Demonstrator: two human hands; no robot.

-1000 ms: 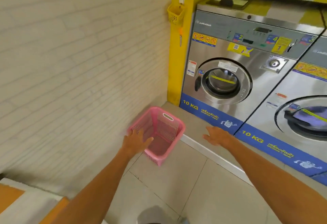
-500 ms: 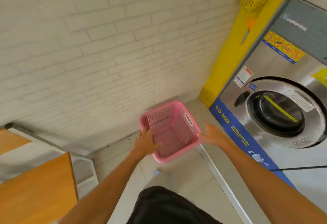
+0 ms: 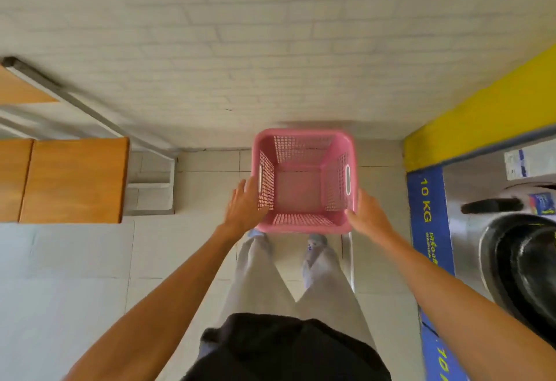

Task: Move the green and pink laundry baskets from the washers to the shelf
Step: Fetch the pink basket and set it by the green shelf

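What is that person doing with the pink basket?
A person is looking straight down at an empty pink plastic laundry basket with holey sides and has a hand on each side of it. The left hand is on the left wall and the right hand grips the near right corner. The basket is by the white brick wall, with a silver washing machine on the right and a wooden shelf off to the left. No green basket is in view.
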